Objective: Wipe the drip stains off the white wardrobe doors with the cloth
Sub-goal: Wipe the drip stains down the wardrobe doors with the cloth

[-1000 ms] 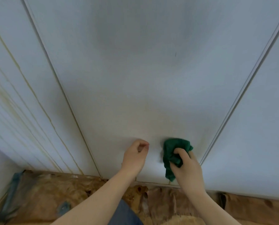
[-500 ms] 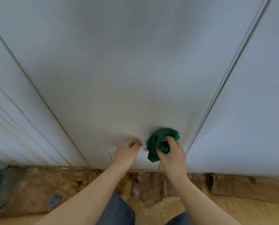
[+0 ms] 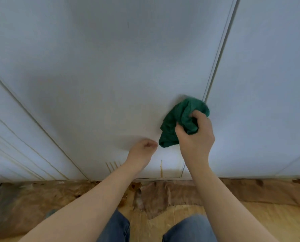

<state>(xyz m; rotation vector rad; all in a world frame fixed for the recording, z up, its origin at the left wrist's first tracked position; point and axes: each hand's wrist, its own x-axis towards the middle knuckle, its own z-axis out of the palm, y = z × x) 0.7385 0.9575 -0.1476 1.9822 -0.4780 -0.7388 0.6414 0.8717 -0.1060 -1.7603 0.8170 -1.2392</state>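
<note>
Two hands work low on the middle door [image 3: 110, 67]. The fingers [image 3: 198, 114] of our right hand [image 3: 196, 137] are curled tight round the bunched green cloth [image 3: 179, 117], pressing it to the panel at centre right of the frame, with its top edge touching the seam [image 3: 217, 49]. Our left hand [image 3: 142, 151], just below and to the left, has its fingers curled on nothing and rests against the door.

Half a second ago the cloth sat level with the left hand. It has since climbed up and to the right, so we judge the stroke is heading for the seam. The yellow drips [image 3: 161, 169] at lower centre, near the door's bottom edge, are not yet wiped.

Room is wide above and to the left. The seam's ridge crowds the right, and the floor [image 3: 250, 220] closes off the bottom. More streaks line the left door [image 3: 14, 154] at lower left.
</note>
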